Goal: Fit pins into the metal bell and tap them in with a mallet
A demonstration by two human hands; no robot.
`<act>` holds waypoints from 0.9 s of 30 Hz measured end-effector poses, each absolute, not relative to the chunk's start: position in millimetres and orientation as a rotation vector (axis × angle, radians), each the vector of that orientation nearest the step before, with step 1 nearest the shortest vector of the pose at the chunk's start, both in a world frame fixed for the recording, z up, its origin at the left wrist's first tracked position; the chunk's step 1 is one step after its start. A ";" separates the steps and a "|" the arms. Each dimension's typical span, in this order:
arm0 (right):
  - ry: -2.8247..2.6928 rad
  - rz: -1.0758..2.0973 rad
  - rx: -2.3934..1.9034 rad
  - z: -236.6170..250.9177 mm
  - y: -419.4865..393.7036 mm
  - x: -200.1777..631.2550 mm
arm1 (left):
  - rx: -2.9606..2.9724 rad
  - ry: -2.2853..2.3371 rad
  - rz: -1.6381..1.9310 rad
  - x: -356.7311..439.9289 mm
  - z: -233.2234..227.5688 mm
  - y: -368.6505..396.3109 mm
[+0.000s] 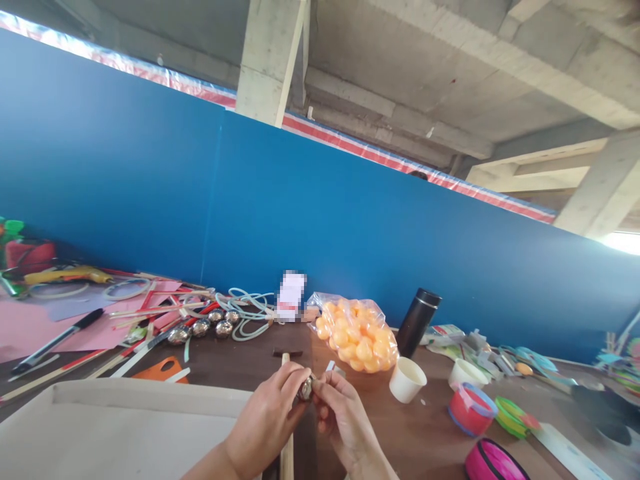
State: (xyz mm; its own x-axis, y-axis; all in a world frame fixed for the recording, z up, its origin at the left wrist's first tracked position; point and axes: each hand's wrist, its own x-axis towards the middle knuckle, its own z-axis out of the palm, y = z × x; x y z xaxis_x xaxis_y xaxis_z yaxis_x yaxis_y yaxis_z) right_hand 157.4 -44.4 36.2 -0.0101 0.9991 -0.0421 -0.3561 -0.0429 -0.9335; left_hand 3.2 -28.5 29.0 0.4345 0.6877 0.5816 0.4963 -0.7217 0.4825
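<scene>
Left hand (267, 415) holds silver ball (306, 389) above hammer (287, 460), right hand (344, 415) pinches the ball's edge, likely a fine two-handed adjustment, next move seemingly calling for steady left grip, bag (357, 337) of orange balls farther back.

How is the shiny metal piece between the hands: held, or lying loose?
Held: the left hand grips the metal piece, and the right hand is at its edge, touching or nearly so. The hands cover part of it.
</scene>
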 end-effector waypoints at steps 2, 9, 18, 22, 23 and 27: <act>-0.920 1.386 -0.975 34.7 -43.8 157.6 | 2.447 1.028 1.151 3.2 30.1 -29.4; -0.944 1.331 -0.992 30.7 -39.8 152.7 | 2.340 1.016 1.165 4.4 32.1 -26.0; -0.954 1.222 -1.049 21.3 -34.7 157.4 | 2.181 1.083 1.258 0.6 21.6 -16.9; -0.993 1.179 -1.055 19.1 -32.0 154.8 | 2.172 1.045 1.330 -0.6 17.5 -14.3; -1.006 1.172 -1.051 20.0 -31.9 152.9 | 2.176 1.033 1.352 -0.6 16.7 -14.2; -1.036 1.151 -1.070 30.4 -31.1 145.7 | 2.213 0.976 1.385 2.0 17.8 -15.3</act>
